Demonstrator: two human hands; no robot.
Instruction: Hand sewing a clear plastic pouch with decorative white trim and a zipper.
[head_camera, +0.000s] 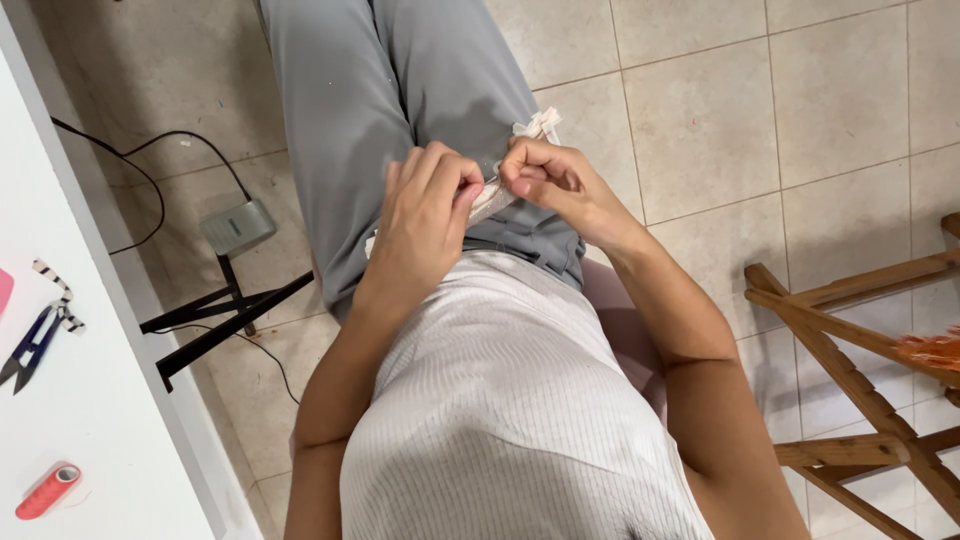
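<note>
I sit looking down at my lap, in grey trousers and a white ribbed top. My left hand (425, 215) and my right hand (545, 180) meet over my thighs, both pinching a small piece of whitish cloth (535, 127). The cloth shows as a frayed bit beyond my right fist and a strip between the two hands; most of it is hidden by my fingers. My right fingers are curled tight at the cloth's edge. Whether they hold a needle or thread too, I cannot tell.
A white table (90, 400) runs along the left, with small blue thread snips (30, 350) on a striped ribbon and a red thread spool (47, 491). A grey box with black cables (237, 226) lies on the tiled floor. A wooden frame (850, 350) stands at right.
</note>
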